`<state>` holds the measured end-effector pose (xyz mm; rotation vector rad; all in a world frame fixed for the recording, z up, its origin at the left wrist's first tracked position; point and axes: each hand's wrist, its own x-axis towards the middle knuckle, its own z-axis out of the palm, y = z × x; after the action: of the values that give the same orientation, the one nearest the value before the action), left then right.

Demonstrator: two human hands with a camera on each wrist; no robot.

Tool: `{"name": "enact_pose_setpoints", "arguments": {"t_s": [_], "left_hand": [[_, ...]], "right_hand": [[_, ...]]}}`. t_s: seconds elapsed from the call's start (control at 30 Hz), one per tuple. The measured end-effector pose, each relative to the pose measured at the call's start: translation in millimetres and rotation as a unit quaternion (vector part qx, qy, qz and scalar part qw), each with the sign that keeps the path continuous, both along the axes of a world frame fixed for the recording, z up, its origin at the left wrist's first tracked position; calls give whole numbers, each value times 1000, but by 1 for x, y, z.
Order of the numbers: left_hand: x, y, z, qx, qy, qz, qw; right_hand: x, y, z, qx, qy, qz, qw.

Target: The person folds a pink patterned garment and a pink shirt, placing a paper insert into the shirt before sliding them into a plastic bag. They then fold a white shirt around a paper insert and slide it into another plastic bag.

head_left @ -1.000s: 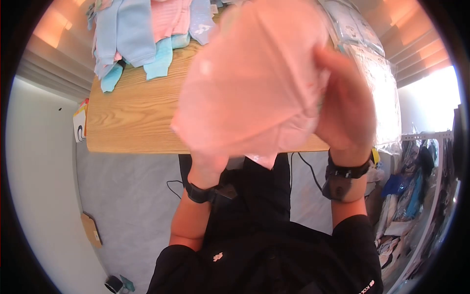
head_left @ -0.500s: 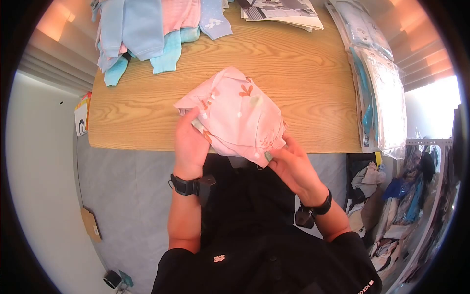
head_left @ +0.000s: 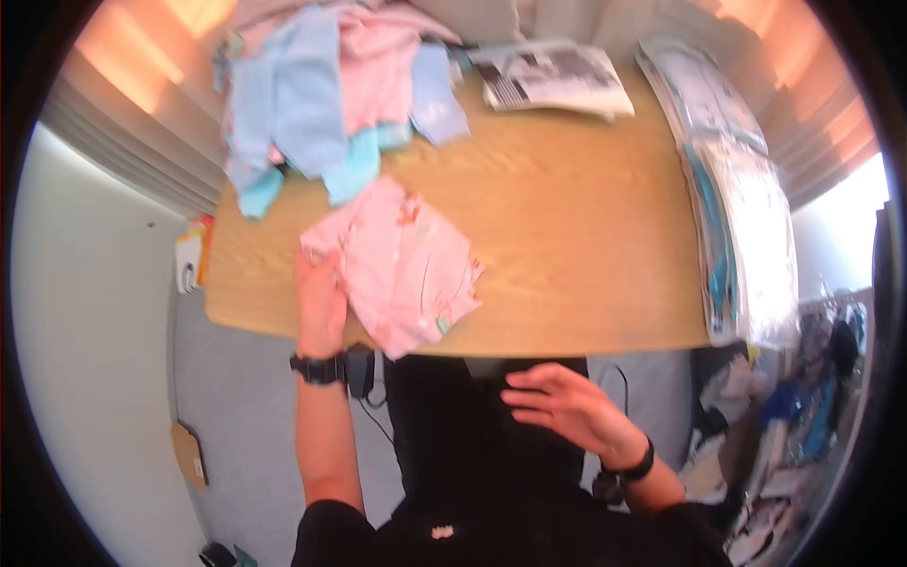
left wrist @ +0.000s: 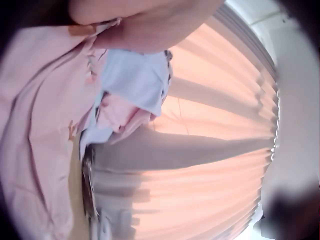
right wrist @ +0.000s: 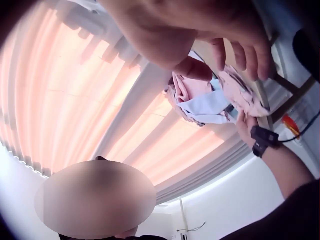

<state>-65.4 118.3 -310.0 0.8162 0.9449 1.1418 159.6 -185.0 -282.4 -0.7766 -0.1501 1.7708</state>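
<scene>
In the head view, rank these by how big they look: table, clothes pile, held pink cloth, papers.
Largest to smallest:
1. table
2. clothes pile
3. pink cloth, in the left hand
4. papers

On the bench [head_left: 586, 265] before you, a clothes pile [head_left: 307, 104] lies far left, papers [head_left: 557, 77] to its right, bagged packets [head_left: 746, 227] along the right edge. Your left hand [head_left: 321, 307] is at the left side of the cloth [head_left: 402, 265], over the near-left edge.
</scene>
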Motion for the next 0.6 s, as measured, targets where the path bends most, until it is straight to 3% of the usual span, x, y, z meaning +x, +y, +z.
{"name": "enact_pose_setpoints", "arguments": {"t_s": [0.07, 0.23, 0.33, 0.37, 0.43, 0.47, 0.53, 0.6], "left_hand": [[-38, 15, -9, 67, 75, 74, 992], [-102, 30, -7, 98, 205, 168, 959], [-96, 38, 16, 197, 312, 167, 914], [-91, 41, 27, 244, 351, 154, 891], [-73, 60, 50, 319, 378, 52, 867], [-62, 75, 64, 356, 390, 2, 849], [-39, 119, 97, 333, 354, -37, 873], [-15, 166, 129, 409, 367, 0, 836]], "right_hand": [[9, -3, -6, 20, -60, -36, 997], [27, 5, -26, 62, -275, -120, 952], [20, 26, -42, 119, -538, -222, 804], [19, 34, -39, 134, -654, -201, 717], [22, 52, -29, 155, -841, -153, 495], [20, 57, -26, 143, -854, -143, 480], [18, 65, -22, 118, -876, -125, 450], [22, 73, -28, 117, -876, -136, 448]]}}
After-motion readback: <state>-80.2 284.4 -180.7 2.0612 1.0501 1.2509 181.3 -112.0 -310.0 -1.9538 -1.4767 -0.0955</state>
